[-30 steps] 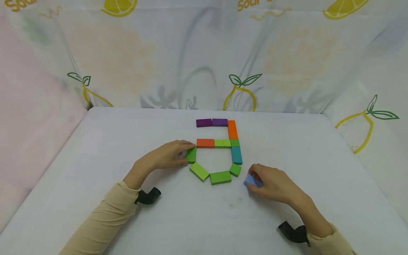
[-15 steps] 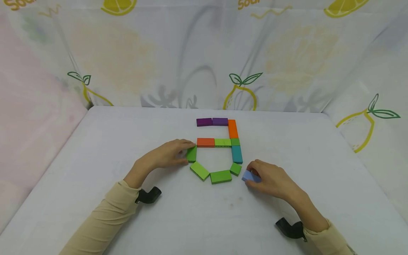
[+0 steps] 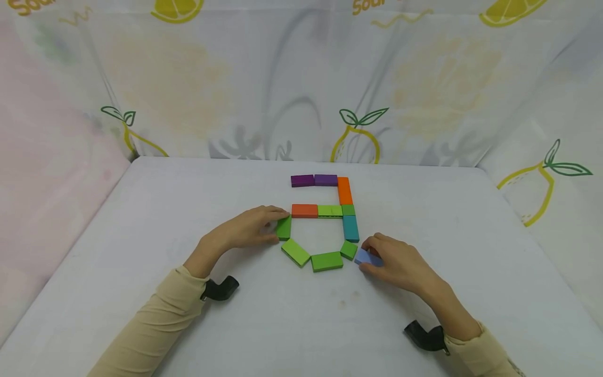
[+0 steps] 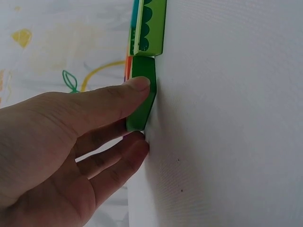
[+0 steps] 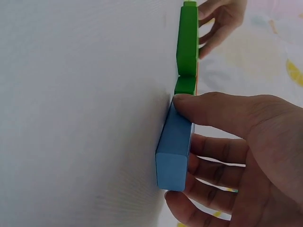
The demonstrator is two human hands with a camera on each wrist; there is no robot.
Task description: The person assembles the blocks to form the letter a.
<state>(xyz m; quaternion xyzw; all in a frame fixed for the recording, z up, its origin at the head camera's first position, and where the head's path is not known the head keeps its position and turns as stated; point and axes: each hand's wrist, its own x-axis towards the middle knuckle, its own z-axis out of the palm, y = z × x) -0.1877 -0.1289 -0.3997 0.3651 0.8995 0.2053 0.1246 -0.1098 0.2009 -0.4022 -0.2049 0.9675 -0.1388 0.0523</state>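
Observation:
My right hand [image 3: 400, 263] pinches a light blue block [image 5: 173, 137] between thumb and fingers, just right of a small green block [image 3: 349, 250]. The blue block lies on the table, one end at or very near that green block. On the left, my left hand [image 3: 247, 229] grips a green block [image 4: 143, 104], thumb on its near side and fingertips at its far end. Other blocks form a loop: a light green block [image 3: 296, 252], a green block [image 3: 327, 261], a teal block [image 3: 350, 228], a red-orange block [image 3: 304, 211] and a lime block [image 3: 330, 210].
Above the loop stand an orange block [image 3: 345, 190] and two purple blocks, one dark [image 3: 302, 180] and one lighter [image 3: 325, 180]. A white cloth covers the table [image 3: 301, 324]. Behind it hangs a lemon-print curtain [image 3: 264, 78]. Black wrist mounts show on both sleeves.
My right hand has slid the blue block left and slightly away from me, up to the small green block. My left hand stays on its green block.

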